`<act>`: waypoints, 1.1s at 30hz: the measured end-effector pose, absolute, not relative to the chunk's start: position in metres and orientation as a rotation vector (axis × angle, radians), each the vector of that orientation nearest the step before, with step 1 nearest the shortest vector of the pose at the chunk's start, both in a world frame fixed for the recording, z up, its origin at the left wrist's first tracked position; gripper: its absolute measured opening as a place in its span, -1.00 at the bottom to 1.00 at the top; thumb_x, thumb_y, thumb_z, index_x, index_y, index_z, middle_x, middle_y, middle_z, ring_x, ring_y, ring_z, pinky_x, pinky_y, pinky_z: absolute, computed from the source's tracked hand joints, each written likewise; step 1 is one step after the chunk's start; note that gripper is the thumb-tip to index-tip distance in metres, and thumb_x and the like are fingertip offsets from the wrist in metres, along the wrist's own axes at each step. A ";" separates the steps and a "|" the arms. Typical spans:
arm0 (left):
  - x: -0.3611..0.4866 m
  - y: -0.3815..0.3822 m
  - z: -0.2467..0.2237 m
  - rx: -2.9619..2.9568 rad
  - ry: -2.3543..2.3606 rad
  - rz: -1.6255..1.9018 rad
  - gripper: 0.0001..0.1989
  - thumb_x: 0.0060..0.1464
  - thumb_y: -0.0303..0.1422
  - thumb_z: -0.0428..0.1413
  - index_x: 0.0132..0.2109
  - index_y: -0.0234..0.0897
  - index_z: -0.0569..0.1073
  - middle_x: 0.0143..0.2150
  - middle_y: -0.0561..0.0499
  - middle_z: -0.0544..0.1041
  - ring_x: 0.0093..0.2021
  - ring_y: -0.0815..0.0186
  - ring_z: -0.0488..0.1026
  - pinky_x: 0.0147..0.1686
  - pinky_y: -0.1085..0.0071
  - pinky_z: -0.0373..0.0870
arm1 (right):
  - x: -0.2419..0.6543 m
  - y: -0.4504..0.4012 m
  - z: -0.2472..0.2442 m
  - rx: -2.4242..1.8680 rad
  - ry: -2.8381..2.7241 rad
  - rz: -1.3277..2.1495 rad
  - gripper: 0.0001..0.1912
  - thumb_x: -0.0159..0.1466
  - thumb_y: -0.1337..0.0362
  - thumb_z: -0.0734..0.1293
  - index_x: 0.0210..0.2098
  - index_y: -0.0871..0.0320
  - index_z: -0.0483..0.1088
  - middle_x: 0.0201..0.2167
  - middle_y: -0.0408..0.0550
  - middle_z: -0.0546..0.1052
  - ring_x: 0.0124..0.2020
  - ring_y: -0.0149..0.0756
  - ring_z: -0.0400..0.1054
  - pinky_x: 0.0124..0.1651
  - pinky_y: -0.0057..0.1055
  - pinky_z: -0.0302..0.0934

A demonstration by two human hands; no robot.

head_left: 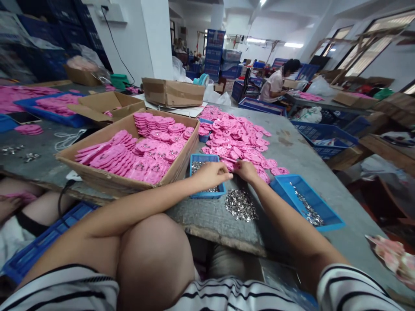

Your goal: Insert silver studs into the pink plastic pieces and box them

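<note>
My left hand (212, 175) is over a small blue tray (207, 195) of tiny shiny metal parts. Its thumb and fingers are pinched together; whatever they hold is too small to make out. Just beside it, my right hand (246, 170) has its fingers closed at the edge of a flat pink piece (229, 160), at the near side of a heap of pink pieces (238, 134). Between my forearms lies a loose pile of small metal parts (241, 205) on the grey table (285, 149).
Left of my hands stands a cardboard box (106, 186) with stacked pink pieces in rows. A second blue tray (335, 222) with metal parts is at the right. Another cardboard box (173, 93) sits behind. A co-worker (274, 84) sits at a farther table; another person's leg shows at left.
</note>
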State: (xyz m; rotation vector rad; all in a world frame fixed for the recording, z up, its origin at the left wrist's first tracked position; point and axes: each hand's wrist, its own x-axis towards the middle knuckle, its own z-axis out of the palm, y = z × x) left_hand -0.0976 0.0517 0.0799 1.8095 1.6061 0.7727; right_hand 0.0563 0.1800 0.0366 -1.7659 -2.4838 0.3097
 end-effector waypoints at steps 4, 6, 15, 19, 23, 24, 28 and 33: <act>-0.102 0.059 0.075 1.101 1.383 1.254 -0.97 0.11 -0.47 0.06 -0.25 -0.31 0.36 -0.45 0.11 0.41 -0.67 0.53 0.26 -0.68 0.55 0.15 | 0.064 0.181 0.037 -1.769 -2.323 0.505 -0.82 0.15 0.26 0.37 -0.26 0.18 0.52 -0.29 0.05 0.60 -0.23 -0.20 0.44 -0.26 -0.42 0.15; -0.103 0.060 0.072 0.844 1.310 1.390 -0.89 0.09 -0.54 0.07 -0.22 -0.30 0.32 -0.45 0.13 0.39 -0.65 0.52 0.29 -0.67 0.56 0.18 | 0.070 0.178 0.037 -1.756 -2.226 0.613 -0.86 0.15 0.26 0.35 -0.33 0.19 0.48 -0.39 0.00 0.57 -0.34 -0.25 0.41 -0.33 -0.42 0.13; -0.104 0.059 0.066 0.502 1.095 1.558 -0.82 0.05 -0.54 0.18 -0.19 -0.35 0.36 -0.40 0.07 0.46 -0.42 0.47 0.43 -0.35 0.52 0.34 | 0.066 0.133 0.056 -1.172 -1.737 1.584 -0.70 0.01 0.09 0.44 -0.47 0.15 0.31 -0.55 -0.24 0.35 -0.54 -0.49 0.22 -0.39 -0.49 0.19; -0.106 0.061 0.067 0.570 0.893 1.597 -0.90 0.02 -0.48 0.20 -0.35 -0.37 0.41 -0.43 0.03 0.50 -0.43 0.44 0.43 -0.31 0.47 0.37 | 0.040 0.124 0.061 -0.908 -1.559 1.951 -0.63 -0.05 0.04 0.49 -0.46 0.16 0.35 -0.56 -0.21 0.39 -0.52 -0.45 0.26 -0.35 -0.43 0.24; -0.112 0.061 0.070 0.409 1.000 1.827 -0.96 0.04 -0.48 0.13 -0.31 -0.31 0.40 -0.45 0.06 0.48 -0.46 0.40 0.43 -0.34 0.42 0.41 | 0.021 0.125 0.058 -1.119 -2.000 1.270 -0.79 0.22 0.14 0.30 -0.37 0.17 0.44 -0.42 -0.04 0.53 -0.41 -0.34 0.32 -0.23 -0.33 0.24; -0.113 0.062 0.070 0.385 1.033 1.849 -0.96 0.05 -0.47 0.11 -0.29 -0.30 0.40 -0.45 0.06 0.47 -0.47 0.40 0.42 -0.35 0.41 0.42 | 0.017 0.123 0.058 -1.144 -2.240 0.995 -0.83 0.22 0.22 0.30 -0.34 0.18 0.47 -0.36 0.00 0.55 -0.33 -0.28 0.34 -0.17 -0.30 0.22; -0.113 0.064 0.069 0.413 1.082 1.892 -0.92 -0.01 -0.51 0.07 -0.31 -0.28 0.38 -0.52 0.11 0.40 -0.53 0.41 0.38 -0.42 0.42 0.42 | 0.001 0.109 0.059 -1.001 -3.117 0.058 -0.79 0.19 0.37 0.29 -0.23 0.21 0.55 -0.12 0.15 0.55 0.01 -0.02 0.28 0.00 -0.21 0.10; -0.111 0.064 0.069 0.474 1.087 1.883 -0.92 -0.01 -0.50 0.04 -0.30 -0.30 0.37 -0.59 0.16 0.35 -0.64 0.46 0.27 -0.57 0.50 0.31 | -0.008 0.101 0.060 -1.004 -3.258 -0.107 -0.70 0.25 0.42 0.18 -0.22 0.29 0.55 -0.11 0.23 0.56 0.00 -0.02 0.29 0.02 -0.19 0.05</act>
